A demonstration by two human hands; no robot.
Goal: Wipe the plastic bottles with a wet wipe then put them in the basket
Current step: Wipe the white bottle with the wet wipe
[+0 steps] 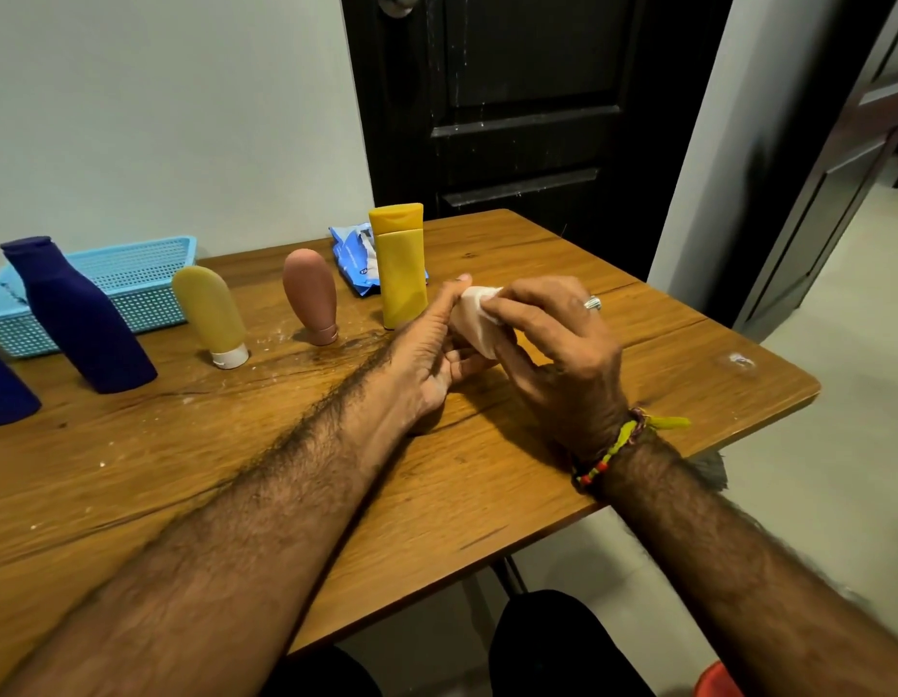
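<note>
Both hands meet over the middle of a wooden table [487, 495], sharing a bunched white wet wipe [474, 314]. Left hand [431, 354], palm turned toward the right, has its thumb up against the wipe's far end and its fingers curled underneath. Right hand [552, 344], a ring on one finger and a beaded thread band at the wrist, pinches the wipe from above with bent fingers. Much of the wipe is covered by the two hands, so whether anything is wrapped inside it cannot be made out.

Just behind the hands stands a yellow bottle [399, 266], upright, cap on top. It partly hides a blue wipes packet [351, 254] lying behind it. To the left stand a pink bottle [311, 294] and a pale yellow bottle [210, 314], each resting on its cap. Further left stands a dark blue bottle [77, 319], in front of a light blue basket [145, 279] whose left end it covers. A second dark blue bottle [4, 394] is cut off by the left edge.
</note>
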